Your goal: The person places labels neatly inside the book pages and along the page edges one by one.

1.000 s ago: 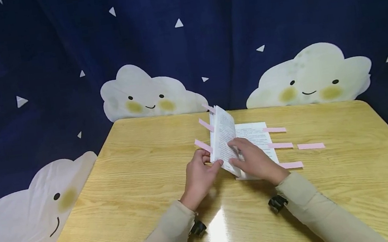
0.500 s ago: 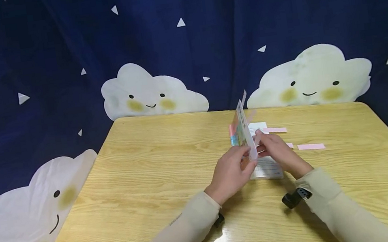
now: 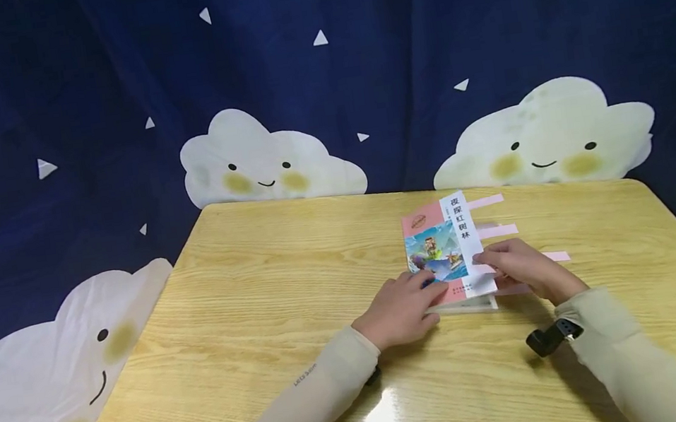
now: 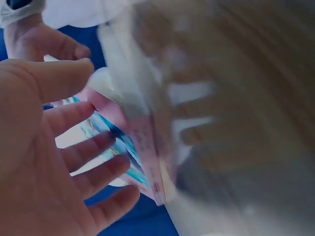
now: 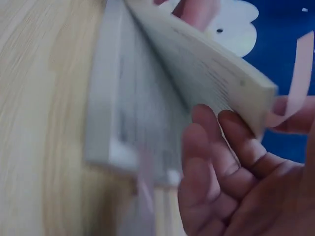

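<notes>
A paperback book (image 3: 436, 255) with a pink, white and illustrated cover lies partly opened on the table, its front cover now facing up. My right hand (image 3: 528, 268) holds the raised front section at its right edge, thumb on the cover. In the right wrist view, the fingers of that hand (image 5: 241, 182) curl beneath the lifted pages (image 5: 211, 69). My left hand (image 3: 398, 308) is at the cover's lower left. Its fingers are spread and fairly straight beside the cover in the left wrist view. Pink sticky tabs (image 3: 498, 230) stick out from the pages' right side.
A pink paper strip (image 3: 558, 256) lies on the wooden table (image 3: 271, 284) to the right, partly hidden behind my right hand. A dark blue curtain (image 3: 382, 55) with smiling clouds hangs behind the table.
The lifted front section has swung from left to right, bringing the cover face up. Both hands have moved rightward with it, and my left fingers have loosened from the pages.
</notes>
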`<state>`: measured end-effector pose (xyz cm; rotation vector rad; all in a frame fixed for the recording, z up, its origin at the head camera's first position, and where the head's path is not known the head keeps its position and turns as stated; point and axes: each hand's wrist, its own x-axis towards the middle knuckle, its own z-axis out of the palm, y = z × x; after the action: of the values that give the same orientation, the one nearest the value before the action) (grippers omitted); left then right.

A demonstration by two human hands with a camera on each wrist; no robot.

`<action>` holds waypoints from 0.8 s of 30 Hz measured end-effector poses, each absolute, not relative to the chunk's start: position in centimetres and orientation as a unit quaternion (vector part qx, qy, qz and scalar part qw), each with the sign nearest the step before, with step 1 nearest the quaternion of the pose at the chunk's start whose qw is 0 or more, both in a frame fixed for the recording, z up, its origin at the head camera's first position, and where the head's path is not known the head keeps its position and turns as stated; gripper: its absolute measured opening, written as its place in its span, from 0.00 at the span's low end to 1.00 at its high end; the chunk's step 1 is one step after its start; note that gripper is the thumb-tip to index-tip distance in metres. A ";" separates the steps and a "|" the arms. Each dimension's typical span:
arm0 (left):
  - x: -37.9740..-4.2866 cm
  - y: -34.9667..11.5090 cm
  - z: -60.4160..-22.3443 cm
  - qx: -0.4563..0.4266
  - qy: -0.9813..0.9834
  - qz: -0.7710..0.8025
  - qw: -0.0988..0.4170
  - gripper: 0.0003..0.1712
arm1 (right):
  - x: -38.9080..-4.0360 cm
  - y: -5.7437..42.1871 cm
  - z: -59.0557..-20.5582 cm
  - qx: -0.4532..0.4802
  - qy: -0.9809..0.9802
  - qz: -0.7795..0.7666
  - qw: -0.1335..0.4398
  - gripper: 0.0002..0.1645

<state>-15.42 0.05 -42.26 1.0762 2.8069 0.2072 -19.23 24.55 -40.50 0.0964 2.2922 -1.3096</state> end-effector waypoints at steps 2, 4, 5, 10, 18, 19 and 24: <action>-15.4 -0.1 -42.6 0.349 0.933 0.048 0.074 0.31 | -19.2 25.3 -41.1 0.040 0.848 -0.466 0.251 0.22; -15.4 -0.1 -42.7 0.343 0.935 0.032 0.085 0.31 | -19.1 26.1 -41.5 0.045 0.862 -0.440 0.250 0.24; -15.4 0.0 -42.8 0.343 0.935 0.022 0.089 0.31 | -19.0 26.5 -41.6 0.043 0.870 -0.424 0.247 0.27; -15.6 0.6 -42.4 0.341 0.933 -0.023 0.110 0.29 | -18.7 28.6 -41.2 0.019 0.902 -0.368 0.227 0.33; -15.9 1.2 -41.2 0.315 0.935 -0.032 0.159 0.28 | -16.8 26.7 -41.0 -0.178 0.961 -0.211 0.005 0.16; -15.9 1.3 -41.2 0.313 0.935 -0.030 0.162 0.28 | -16.6 26.2 -41.3 -0.207 0.960 -0.190 -0.016 0.16; -16.1 1.3 -41.0 0.314 0.935 -0.039 0.162 0.28 | -15.9 24.9 -42.9 -0.266 0.954 -0.135 -0.037 0.19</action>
<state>-16.12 1.26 -41.02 0.8953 2.6676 -0.1127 -15.94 24.88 -42.91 -0.8554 3.0702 -0.4333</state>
